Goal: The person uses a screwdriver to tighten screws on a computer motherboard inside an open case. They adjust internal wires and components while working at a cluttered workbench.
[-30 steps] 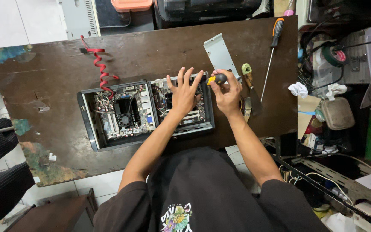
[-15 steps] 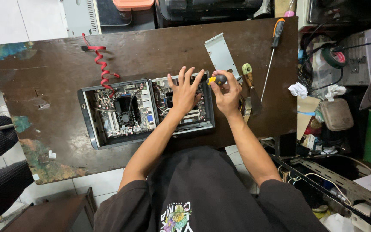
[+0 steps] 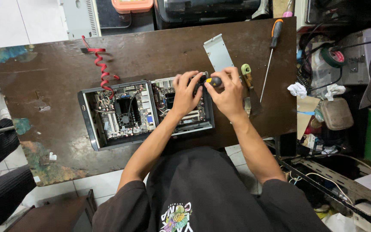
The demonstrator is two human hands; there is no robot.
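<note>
Black fabric of the person's shirt fills the nearest ground, with both forearms running forward onto a dark brown table [image 3: 44, 86].

Left hand [image 3: 185, 92] lies flat with fingers spread, pressing on the open small computer case [image 3: 181, 107] at table centre. Right hand [image 3: 226, 92] is closed around the yellow-and-black handle of a short screwdriver [image 3: 213, 81], held at the case's far right corner. Whether the tip is seated on a screw cannot be told; the hands hide it.

A 2nd open case [image 3: 117, 111], with exposed circuit board and fan, touches the 1st on its left side.

Handling judgement: the case appears a stiff metal shell, fairly light, and likely to slide unless pressed down. Its exposed board is fragile; hold is best taken at the outer walls, not the components.

Just right of the hands lie a green-handled scraper [image 3: 249, 86] and, beyond it, a long orange-handled screwdriver [image 3: 270, 51]. A grey metal bracket [image 3: 217, 51] rests further out. A red coiled cable [image 3: 101, 64] trails toward the table's far left.
</note>
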